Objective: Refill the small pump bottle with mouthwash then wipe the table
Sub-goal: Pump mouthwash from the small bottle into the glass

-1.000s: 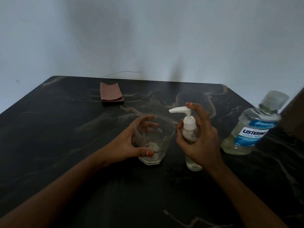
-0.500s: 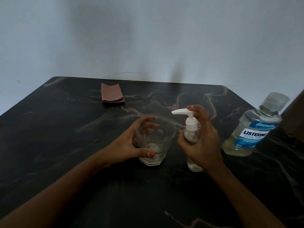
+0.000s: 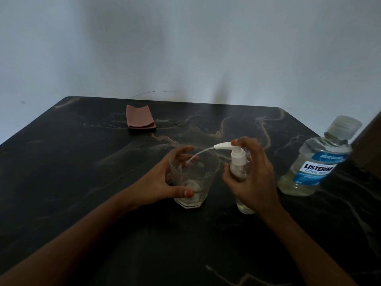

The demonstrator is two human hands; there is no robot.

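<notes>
A small clear pump bottle [image 3: 239,164] with a white pump head stands on the dark marble table [image 3: 82,172]. My right hand [image 3: 253,178] is wrapped around it, with the forefinger pressing the pump head down. A thin stream of liquid arcs from the nozzle into a clear glass tumbler [image 3: 195,182] just to its left. My left hand [image 3: 162,180] grips that tumbler by its side; a little liquid lies in its bottom. A capped Listerine mouthwash bottle [image 3: 317,162], partly full, stands to the right. A folded brown cloth [image 3: 141,119] lies at the back of the table.
A pale wall runs behind the table's far edge. A dark brown object [image 3: 371,149] cuts into view at the right edge, beside the mouthwash bottle. A thin wire [image 3: 152,92] lies along the wall just behind the cloth.
My right forefinger has pushed the pump head down, and a stream now squirts into the tumbler. Both hands, tumbler and bottle stay in place.
</notes>
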